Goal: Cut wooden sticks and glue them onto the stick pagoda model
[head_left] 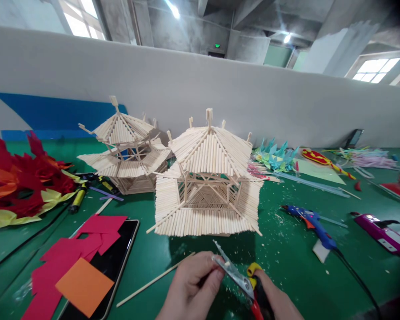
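My right hand (pixel 276 300) is closed round the red and yellow handles of a pair of cutters (pixel 235 273) at the bottom centre. My left hand (pixel 191 286) pinches at the cutters' metal jaws; what sits between its fingers is too small to make out. Just beyond the hands stands a two-tier pavilion model of wooden sticks (pixel 208 178) on the green table (pixel 286 258). A second, similar stick model (pixel 126 153) stands behind it to the left. A long loose stick (pixel 153 281) lies on the table by my left hand.
A tablet (pixel 115 262) with red and orange paper pieces (pixel 83 284) lies front left. A red and yellow paper flower (pixel 16 182) fills the far left. A blue glue gun (pixel 311 224) and a purple device (pixel 386 233) lie at right. Coloured paper crafts (pixel 275 155) and a grey partition wall sit behind.
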Motion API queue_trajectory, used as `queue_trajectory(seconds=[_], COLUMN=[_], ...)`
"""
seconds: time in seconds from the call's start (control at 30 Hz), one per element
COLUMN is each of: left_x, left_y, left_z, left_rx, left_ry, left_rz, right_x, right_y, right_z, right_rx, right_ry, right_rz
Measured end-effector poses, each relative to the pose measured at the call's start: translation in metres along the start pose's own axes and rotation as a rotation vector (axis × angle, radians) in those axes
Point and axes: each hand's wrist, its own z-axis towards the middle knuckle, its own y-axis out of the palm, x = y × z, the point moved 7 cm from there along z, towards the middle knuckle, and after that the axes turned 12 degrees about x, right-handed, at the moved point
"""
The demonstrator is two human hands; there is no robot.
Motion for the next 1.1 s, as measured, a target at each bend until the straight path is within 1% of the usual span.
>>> queue_trajectory(seconds=[0.1, 0.17, 0.23, 0.33, 0.4, 0.43, 0.5, 0.57, 0.63, 0.67, 0.7, 0.73, 0.83, 0.9, 0.93, 1.0, 1.1], left_x=[-0.016, -0.022, -0.023, -0.023, -0.024, -0.024, -0.020, -0.010, 0.000, 0.001, 0.000, -0.003, -0.018, -0.022, -0.021, -0.022, -0.019], left_y=[0.006, 0.012, 0.017, 0.021, 0.019, 0.017, 0.009, 0.004, 0.003, 0.004, 0.004, 0.005, 0.010, 0.015, 0.016, 0.016, 0.014], left_z=[0.001, -0.001, -0.004, -0.007, -0.008, -0.007, -0.005, -0.003, -0.003, -0.003, -0.002, -0.001, -0.001, -0.003, -0.004, -0.004, -0.005], left_rx=[-0.069, -0.126, -0.172, -0.204, -0.185, -0.155, -0.063, 0.008, 0.022, 0.009, -0.009, -0.028, -0.142, -0.223, -0.246, -0.222, -0.138], left_ry=[-0.314, -0.491, -0.595, -0.666, -0.641, -0.591, -0.425, -0.216, -0.067, -0.042, -0.059, -0.119, -0.380, -0.479, -0.494, -0.504, -0.467], left_rz=[-0.321, -0.505, -0.634, -0.719, -0.643, -0.550, -0.305, -0.068, 0.062, 0.080, 0.060, 0.006, -0.251, -0.399, -0.437, -0.430, -0.265], right_x=[-0.012, -0.017, -0.019, -0.014, -0.008, -0.006, -0.004, -0.008, -0.014, -0.018, -0.022, -0.025, -0.026, -0.022, -0.019, -0.012, 0.000], right_y=[-0.004, -0.006, -0.007, -0.004, -0.002, -0.002, -0.001, -0.002, -0.003, -0.004, -0.006, -0.007, -0.008, -0.006, -0.005, -0.002, 0.003], right_z=[0.000, 0.000, -0.001, -0.003, -0.004, -0.004, -0.003, -0.003, -0.003, -0.003, -0.004, -0.004, -0.005, -0.005, -0.005, -0.005, -0.004], right_rx=[-0.052, -0.072, -0.080, -0.105, -0.102, -0.092, -0.083, -0.084, -0.088, -0.086, -0.081, -0.076, -0.078, -0.096, -0.104, -0.103, -0.095], right_ry=[0.013, 0.043, 0.069, 0.080, 0.097, 0.107, 0.122, 0.139, 0.152, 0.156, 0.157, 0.157, 0.156, 0.150, 0.141, 0.122, 0.122], right_rz=[0.013, -0.016, -0.065, -0.115, -0.116, -0.109, -0.093, -0.073, -0.036, -0.012, 0.014, 0.035, 0.043, 0.003, -0.021, -0.051, -0.048])
